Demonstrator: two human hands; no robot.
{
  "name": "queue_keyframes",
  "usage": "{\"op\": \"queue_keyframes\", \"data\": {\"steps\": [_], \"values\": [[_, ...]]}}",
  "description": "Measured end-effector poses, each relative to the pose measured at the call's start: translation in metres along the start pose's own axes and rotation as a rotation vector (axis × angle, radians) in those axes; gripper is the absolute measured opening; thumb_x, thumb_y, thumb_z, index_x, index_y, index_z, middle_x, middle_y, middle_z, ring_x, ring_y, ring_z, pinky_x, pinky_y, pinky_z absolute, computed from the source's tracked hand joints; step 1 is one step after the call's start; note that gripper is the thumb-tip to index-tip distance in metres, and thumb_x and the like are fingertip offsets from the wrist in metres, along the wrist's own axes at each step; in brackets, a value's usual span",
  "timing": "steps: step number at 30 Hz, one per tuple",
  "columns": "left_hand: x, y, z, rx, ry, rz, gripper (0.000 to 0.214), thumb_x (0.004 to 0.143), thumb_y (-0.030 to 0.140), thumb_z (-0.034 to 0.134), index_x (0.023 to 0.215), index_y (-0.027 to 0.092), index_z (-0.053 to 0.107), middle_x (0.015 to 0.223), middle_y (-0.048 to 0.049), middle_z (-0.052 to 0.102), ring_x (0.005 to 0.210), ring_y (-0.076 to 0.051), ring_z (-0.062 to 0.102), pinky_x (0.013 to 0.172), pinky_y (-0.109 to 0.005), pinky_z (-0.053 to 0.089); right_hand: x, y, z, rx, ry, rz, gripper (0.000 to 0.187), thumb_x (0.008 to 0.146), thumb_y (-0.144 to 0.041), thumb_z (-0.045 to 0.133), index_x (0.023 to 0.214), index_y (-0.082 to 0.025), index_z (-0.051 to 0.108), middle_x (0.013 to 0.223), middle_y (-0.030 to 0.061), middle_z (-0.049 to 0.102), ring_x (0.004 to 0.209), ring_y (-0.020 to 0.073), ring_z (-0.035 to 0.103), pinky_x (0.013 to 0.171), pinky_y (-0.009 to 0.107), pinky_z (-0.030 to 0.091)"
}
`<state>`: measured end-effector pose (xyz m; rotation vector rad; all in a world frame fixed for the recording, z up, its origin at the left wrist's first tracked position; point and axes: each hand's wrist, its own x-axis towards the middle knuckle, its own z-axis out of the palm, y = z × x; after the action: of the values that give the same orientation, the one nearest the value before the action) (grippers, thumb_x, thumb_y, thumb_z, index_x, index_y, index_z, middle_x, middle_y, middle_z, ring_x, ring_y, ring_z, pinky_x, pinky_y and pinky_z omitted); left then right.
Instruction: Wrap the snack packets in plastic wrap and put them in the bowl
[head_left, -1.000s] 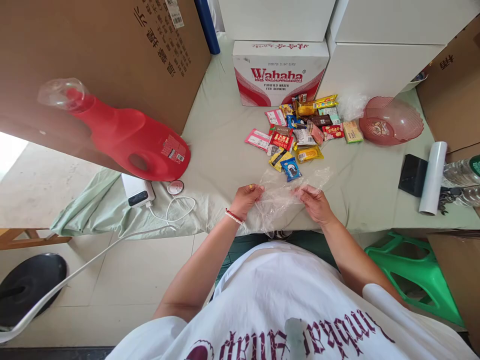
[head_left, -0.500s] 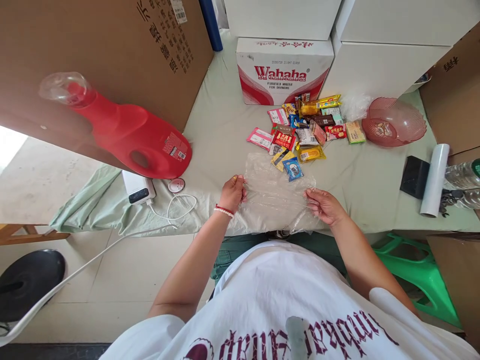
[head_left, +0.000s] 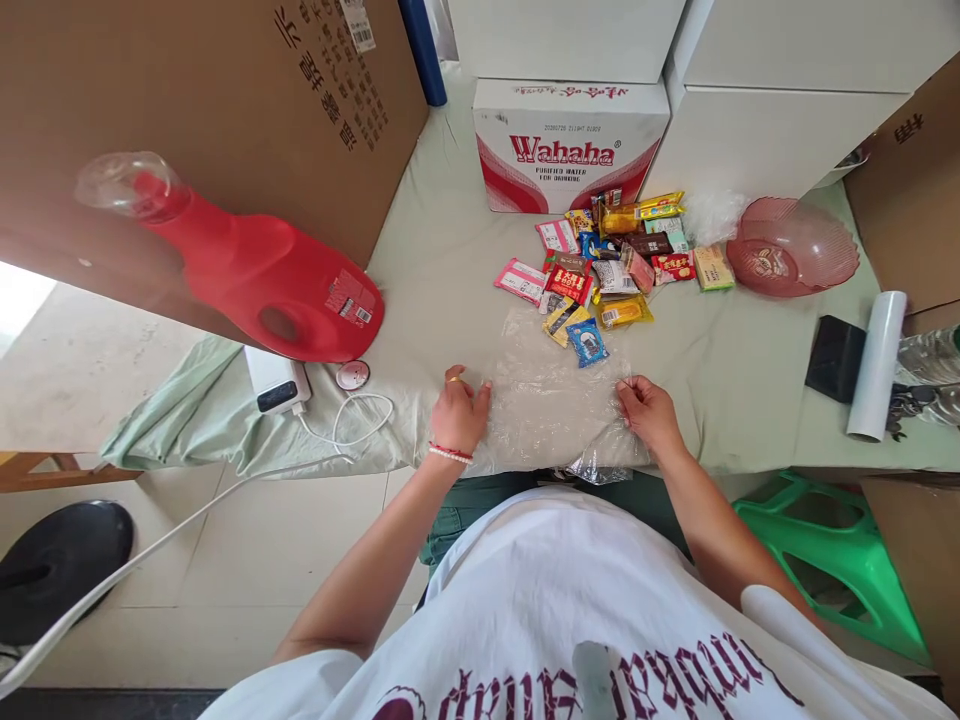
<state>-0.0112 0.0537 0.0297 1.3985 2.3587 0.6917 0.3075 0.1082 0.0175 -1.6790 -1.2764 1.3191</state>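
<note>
A clear plastic bag (head_left: 551, 400) lies spread flat on the pale green cloth (head_left: 442, 290) at the table's near edge. My left hand (head_left: 459, 410) pinches its left side, and my right hand (head_left: 646, 410) pinches its right side. Both hands rest on the cloth with fingers closed on the film. Just beyond the bag lies a heap of several small wrapped snacks (head_left: 607, 265). A blue snack packet (head_left: 586, 342) sits closest to the bag's far edge.
A red jug (head_left: 255, 275) lies on its side at left, by a power bank (head_left: 276, 380) and white cable (head_left: 352, 415). A pink bowl (head_left: 791, 258), a Wahaha box (head_left: 570, 145), a white roll (head_left: 876, 365), a black pad (head_left: 832, 350) and cardboard boxes surround the snacks.
The bag was bunched between my hands a second ago. Both hands have pulled it apart and lowered it, so it now lies flat on the cloth.
</note>
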Motion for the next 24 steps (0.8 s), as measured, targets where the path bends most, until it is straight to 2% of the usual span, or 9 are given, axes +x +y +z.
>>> {"op": "queue_keyframes", "data": {"steps": [2, 4, 6, 8, 12, 15, 18, 21, 24], "values": [[-0.004, -0.003, -0.004, 0.082, 0.143, 0.168, 0.050, 0.094, 0.044, 0.063, 0.132, 0.012, 0.060, 0.120, -0.0205, 0.070, 0.113, -0.034, 0.068, 0.097, -0.048, 0.052, 0.003, 0.004, -0.001, -0.068, -0.002, -0.038, 0.038, 0.087, -0.063, 0.064, 0.087, -0.025, 0.065, 0.056, -0.0026, 0.057, 0.048, 0.0164, 0.048, 0.048, 0.029, 0.040], [-0.006, 0.000, -0.006, 0.132, 0.180, 0.416, 0.045, 0.099, 0.042, 0.058, 0.133, 0.014, 0.064, 0.129, -0.0216, 0.069, 0.132, -0.036, 0.061, 0.112, -0.053, 0.043, 0.005, 0.004, 0.000, -0.136, -0.008, -0.080, 0.041, 0.089, -0.065, 0.061, 0.088, -0.024, 0.067, 0.056, -0.0019, 0.057, 0.051, 0.0177, 0.050, 0.050, 0.030, 0.041], [-0.005, 0.005, -0.005, 0.175, 0.084, 0.646, 0.041, 0.103, 0.039, 0.052, 0.136, 0.020, 0.065, 0.141, -0.0179, 0.067, 0.146, -0.034, 0.052, 0.124, -0.054, 0.031, 0.006, 0.002, 0.003, -0.198, -0.008, -0.126, 0.043, 0.090, -0.066, 0.059, 0.089, -0.024, 0.068, 0.057, -0.0012, 0.058, 0.054, 0.0189, 0.052, 0.053, 0.030, 0.041], [-0.003, 0.007, 0.001, 0.227, -0.050, 0.776, 0.046, 0.105, 0.040, 0.048, 0.146, 0.023, 0.061, 0.156, -0.0151, 0.059, 0.154, -0.032, 0.043, 0.129, -0.055, 0.020, 0.007, 0.000, 0.003, -0.244, -0.009, -0.159, 0.044, 0.090, -0.066, 0.058, 0.090, -0.024, 0.069, 0.059, -0.0008, 0.060, 0.056, 0.0193, 0.054, 0.056, 0.030, 0.042], [-0.005, -0.006, 0.019, 0.328, -0.204, 0.768, 0.065, 0.106, 0.048, 0.041, 0.163, 0.017, 0.041, 0.169, -0.0185, 0.041, 0.157, -0.035, 0.038, 0.131, -0.060, 0.011, 0.011, 0.003, -0.017, -0.284, -0.005, -0.154, 0.044, 0.086, -0.063, 0.062, 0.100, -0.022, 0.070, 0.064, -0.0016, 0.063, 0.060, 0.0182, 0.056, 0.059, 0.030, 0.043], [-0.016, -0.020, 0.026, 0.351, -0.211, 0.734, 0.076, 0.105, 0.053, 0.040, 0.169, 0.015, 0.025, 0.172, -0.0198, 0.032, 0.160, -0.036, 0.033, 0.131, -0.062, 0.007, 0.021, 0.005, -0.047, -0.355, 0.028, -0.105, 0.041, 0.083, -0.059, 0.063, 0.095, -0.021, 0.071, 0.067, -0.0004, 0.064, 0.061, 0.0180, 0.056, 0.060, 0.030, 0.042], [-0.028, -0.025, 0.028, 0.350, -0.181, 0.724, 0.080, 0.106, 0.054, 0.039, 0.171, 0.014, 0.015, 0.173, -0.0204, 0.029, 0.161, -0.036, 0.030, 0.131, -0.062, 0.004, 0.043, -0.012, -0.069, -0.522, 0.095, -0.137, 0.035, 0.088, -0.052, 0.057, 0.089, -0.021, 0.072, 0.069, 0.0026, 0.067, 0.065, 0.0198, 0.059, 0.065, 0.031, 0.044], [-0.033, -0.022, 0.030, 0.347, -0.158, 0.703, 0.081, 0.106, 0.054, 0.038, 0.172, 0.015, 0.012, 0.173, -0.0194, 0.029, 0.161, -0.035, 0.032, 0.131, -0.061, 0.002, 0.075, -0.052, -0.061, -0.743, 0.157, -0.267, 0.034, 0.096, -0.044, 0.050, 0.095, -0.021, 0.074, 0.086, 0.0080, 0.074, 0.079, 0.0238, 0.066, 0.074, 0.034, 0.048], [-0.033, -0.019, 0.030, 0.348, -0.158, 0.683, 0.082, 0.105, 0.055, 0.040, 0.172, 0.016, 0.013, 0.173, -0.0183, 0.031, 0.160, -0.035, 0.033, 0.132, -0.061, 0.001, 0.112, -0.097, -0.027, -0.944, 0.214, -0.337, 0.043, 0.104, -0.048, 0.043, 0.115, -0.019, 0.074, 0.121, 0.0161, 0.073, 0.104, 0.0305, 0.068, 0.085, 0.038, 0.051]]}}
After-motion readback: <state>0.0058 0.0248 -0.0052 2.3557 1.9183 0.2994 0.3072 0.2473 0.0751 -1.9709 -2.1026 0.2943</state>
